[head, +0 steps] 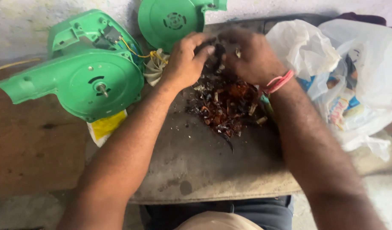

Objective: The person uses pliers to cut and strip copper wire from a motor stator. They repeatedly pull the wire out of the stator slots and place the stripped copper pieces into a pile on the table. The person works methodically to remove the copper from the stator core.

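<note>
Small dark part (pixel 218 50) — blackened, half hidden between both hands' fingertips

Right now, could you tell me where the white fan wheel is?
In the head view, the fan wheel lies left of centre, between the green housing and the left hand.

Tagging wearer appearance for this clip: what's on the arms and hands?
Both arms bare to above the elbow, no sleeves in view, no gloves. Right wrist carries a pink band, looped a few times like thread or elastic. Left hand and wrist bare. Right hand shows no rings from this view.
</note>
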